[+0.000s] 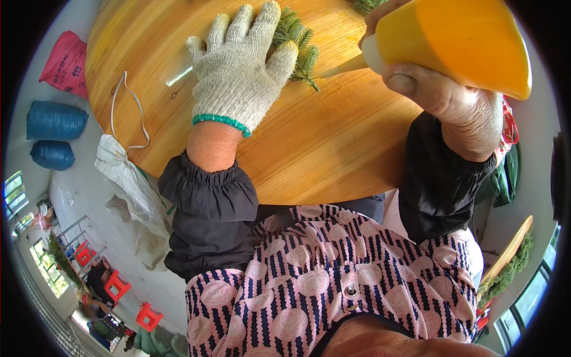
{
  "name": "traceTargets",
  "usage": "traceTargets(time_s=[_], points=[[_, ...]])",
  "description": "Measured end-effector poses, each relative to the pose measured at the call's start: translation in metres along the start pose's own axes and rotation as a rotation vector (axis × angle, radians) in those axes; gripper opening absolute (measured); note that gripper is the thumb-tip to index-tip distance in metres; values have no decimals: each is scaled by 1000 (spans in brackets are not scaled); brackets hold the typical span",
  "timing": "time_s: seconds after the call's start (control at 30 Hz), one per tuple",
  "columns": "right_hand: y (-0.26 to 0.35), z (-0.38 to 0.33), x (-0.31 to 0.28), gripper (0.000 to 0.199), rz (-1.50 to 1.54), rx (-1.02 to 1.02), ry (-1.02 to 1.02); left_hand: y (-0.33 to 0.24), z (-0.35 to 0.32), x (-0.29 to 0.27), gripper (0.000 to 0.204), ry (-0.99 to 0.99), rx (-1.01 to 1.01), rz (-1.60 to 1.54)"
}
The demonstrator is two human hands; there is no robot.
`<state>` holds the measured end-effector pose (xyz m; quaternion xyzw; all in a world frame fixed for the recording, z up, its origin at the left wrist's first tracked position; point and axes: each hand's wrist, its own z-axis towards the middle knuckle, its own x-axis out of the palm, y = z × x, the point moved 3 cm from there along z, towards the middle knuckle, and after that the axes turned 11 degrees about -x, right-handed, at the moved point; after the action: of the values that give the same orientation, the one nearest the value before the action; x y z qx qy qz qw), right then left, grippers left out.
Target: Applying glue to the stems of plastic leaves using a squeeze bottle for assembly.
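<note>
My left hand [235,77], in a cream knitted glove with a green cuff, lies flat on the wooden table [339,143] with its fingers spread. Beside its thumb and index finger, partly hidden by the glove, is a green needle-leaved sprig [308,58]. My bare right hand [443,101] is wrapped round a yellow squeeze bottle [455,41], tipped on its side. The bottle's narrow nozzle [342,67] points left, its tip close to the sprig's stem end; whether they touch I cannot tell.
Another green sprig [367,5] shows at the top edge. A white sack [128,172] with a cord hangs by the table's left rim. Farther left are a pink sack [64,65], blue bundles [56,121] and red stools [148,316]. Greenery [508,265] lies along a board at right.
</note>
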<state>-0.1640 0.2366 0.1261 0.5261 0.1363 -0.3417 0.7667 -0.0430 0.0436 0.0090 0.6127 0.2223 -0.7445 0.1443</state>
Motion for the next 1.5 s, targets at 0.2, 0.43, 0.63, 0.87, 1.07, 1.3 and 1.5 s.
traceTargets(time_s=[0.2, 0.43, 0.63, 0.87, 1.07, 1.3, 1.5], points=[[-29, -21, 23, 48, -17, -141, -408, 9, -7, -5, 60, -95, -22, 55], [-48, -23, -8, 36, 814, 17, -1015, 20, 5, -2, 63, -231, 188, -312], [-67, -23, -28, 20, 767, 92, -1297, -8, 7, -5, 74, -89, 336, -281], [-91, -26, -23, 13, 889, -120, -1151, -83, 60, 5, 59, -193, 366, -490], [-96, -25, -22, 22, 955, -33, -1323, -60, 84, -21, 60, -596, 155, 25], [-101, -25, -20, 21, 920, -152, -1220, -38, 107, -11, 58, -323, 32, 169], [-90, -24, -17, 21, 918, -84, -1216, -15, 41, -17, 54, -176, -167, -776]])
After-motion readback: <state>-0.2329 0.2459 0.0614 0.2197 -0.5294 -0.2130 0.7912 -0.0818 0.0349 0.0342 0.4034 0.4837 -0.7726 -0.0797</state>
